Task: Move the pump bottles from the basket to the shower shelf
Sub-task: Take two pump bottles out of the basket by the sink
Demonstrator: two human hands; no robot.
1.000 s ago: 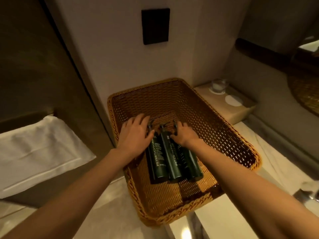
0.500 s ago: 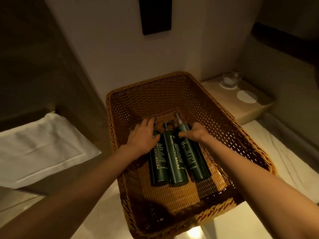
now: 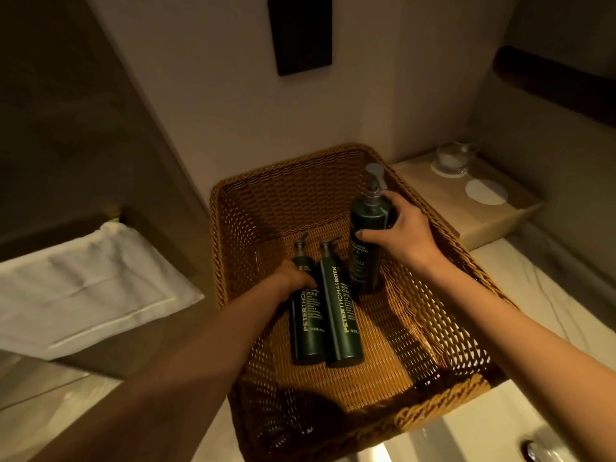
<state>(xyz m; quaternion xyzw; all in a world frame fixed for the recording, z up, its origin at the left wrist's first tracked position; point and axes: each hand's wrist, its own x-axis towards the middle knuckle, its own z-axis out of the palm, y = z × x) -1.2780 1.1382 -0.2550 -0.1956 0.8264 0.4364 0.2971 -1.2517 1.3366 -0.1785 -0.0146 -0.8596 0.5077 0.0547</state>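
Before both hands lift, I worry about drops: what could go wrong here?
The right hand holds the raised bottle near its top, so the base could swing into the basket wall. The left hand grips the left bottle, which touches the middle bottle; lifting may roll that one.

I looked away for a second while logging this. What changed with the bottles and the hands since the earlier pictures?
The right hand closed on the right bottle and tipped it up from lying flat, its base still low in the basket. The left hand stayed on the left bottle; that and the middle bottle still lie flat.
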